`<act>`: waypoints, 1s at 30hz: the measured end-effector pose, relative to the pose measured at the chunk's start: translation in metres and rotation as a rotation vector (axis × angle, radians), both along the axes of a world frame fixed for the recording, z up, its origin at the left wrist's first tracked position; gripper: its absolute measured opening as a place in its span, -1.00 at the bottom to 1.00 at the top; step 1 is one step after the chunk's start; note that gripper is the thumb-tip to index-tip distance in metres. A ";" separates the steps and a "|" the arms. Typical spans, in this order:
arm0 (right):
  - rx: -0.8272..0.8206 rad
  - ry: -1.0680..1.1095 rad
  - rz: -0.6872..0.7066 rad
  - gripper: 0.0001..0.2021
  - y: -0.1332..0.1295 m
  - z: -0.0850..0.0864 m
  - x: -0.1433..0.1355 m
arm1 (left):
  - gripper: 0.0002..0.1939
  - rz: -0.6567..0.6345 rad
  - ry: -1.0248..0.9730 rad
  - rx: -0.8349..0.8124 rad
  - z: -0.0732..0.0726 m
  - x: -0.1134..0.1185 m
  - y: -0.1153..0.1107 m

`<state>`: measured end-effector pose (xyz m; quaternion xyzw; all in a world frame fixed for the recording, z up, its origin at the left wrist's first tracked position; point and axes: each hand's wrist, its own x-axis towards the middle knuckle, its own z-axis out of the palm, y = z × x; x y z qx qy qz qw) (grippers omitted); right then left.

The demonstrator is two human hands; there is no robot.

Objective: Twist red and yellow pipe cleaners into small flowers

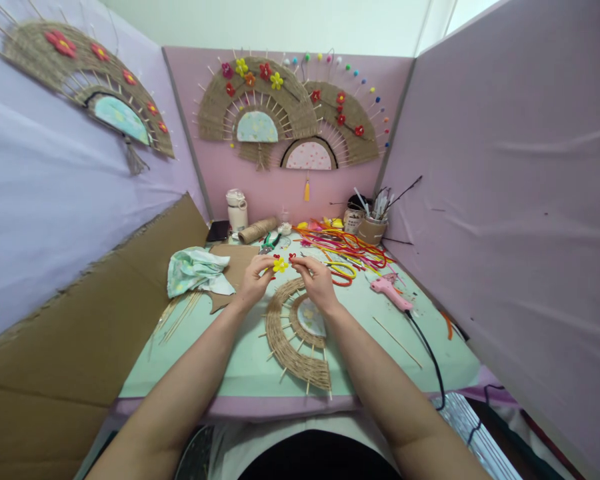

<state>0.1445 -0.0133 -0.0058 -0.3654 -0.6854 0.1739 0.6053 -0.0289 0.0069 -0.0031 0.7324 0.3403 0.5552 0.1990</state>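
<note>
A small yellow flower (280, 265) is pinched between the fingertips of my left hand (255, 280). My right hand (318, 283) is closed on a small red piece (293, 257) just to the right of the flower. More bits of red show beside the left fingertips. Below both hands, a half-ring fan of woven twine and sticks (295, 357) lies on the table, with a pale patterned half-circle (310, 317) at its centre, partly covered by my right wrist.
Scissors (344, 270) and coloured pipe cleaners (350, 245) lie beyond my right hand. A pink glue gun (391, 292) with a black cord is at the right. Patterned cloth (195, 270), cardboard (237, 263), twine roll (259, 229) and bottle (237, 210) stand or lie leftward. Fans hang behind.
</note>
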 end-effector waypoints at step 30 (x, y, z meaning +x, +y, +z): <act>0.015 -0.037 0.098 -0.89 -0.001 0.003 0.001 | -0.81 -0.125 0.062 -0.140 -0.006 0.007 -0.002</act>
